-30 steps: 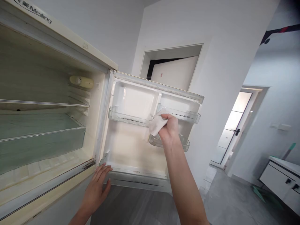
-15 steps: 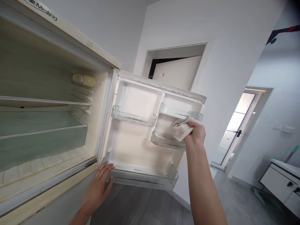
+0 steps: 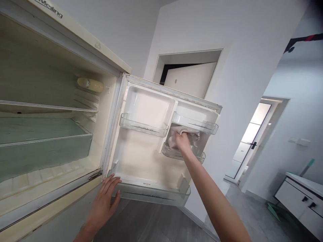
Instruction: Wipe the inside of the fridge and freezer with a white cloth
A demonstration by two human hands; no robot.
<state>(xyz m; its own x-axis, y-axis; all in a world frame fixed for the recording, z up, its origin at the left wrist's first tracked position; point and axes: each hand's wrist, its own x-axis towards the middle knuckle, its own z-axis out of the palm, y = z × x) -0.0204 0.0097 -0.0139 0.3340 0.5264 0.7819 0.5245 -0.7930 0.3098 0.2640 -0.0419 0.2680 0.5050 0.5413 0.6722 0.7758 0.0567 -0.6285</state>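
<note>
Standing open at far left, fridge cabinet (image 3: 50,111): cream body, 2 glass shelves (image 3: 45,139) inside, a pale dial housing (image 3: 90,84) on the inner right wall, part of a brand name on the top edge. Left hand (image 3: 104,201): fingers spread flat, palm down, pressed against the lower corner where the cabinet meets the door, fingertips touching the end of the bottom door bin (image 3: 151,193). Fridge door (image 3: 141,158): swung wide, inner liner white, carrying 4 clear bins; upper left bin (image 3: 143,126), upper right bin (image 3: 194,122), a small middle bin (image 3: 181,154) under the latter, and the long bottom one. Right hand (image 3: 182,141): arm stretched up from lower right, fingers closed on a white cloth (image 3: 176,136), which is bunched against the liner between the upper right bin and the small middle bin. Behind the door: a white wall with a recessed opening (image 3: 189,74). Far right: a glazed door (image 3: 249,134) down a corridor and a white cabinet (image 3: 300,201) with dark handles on grey floor.
</note>
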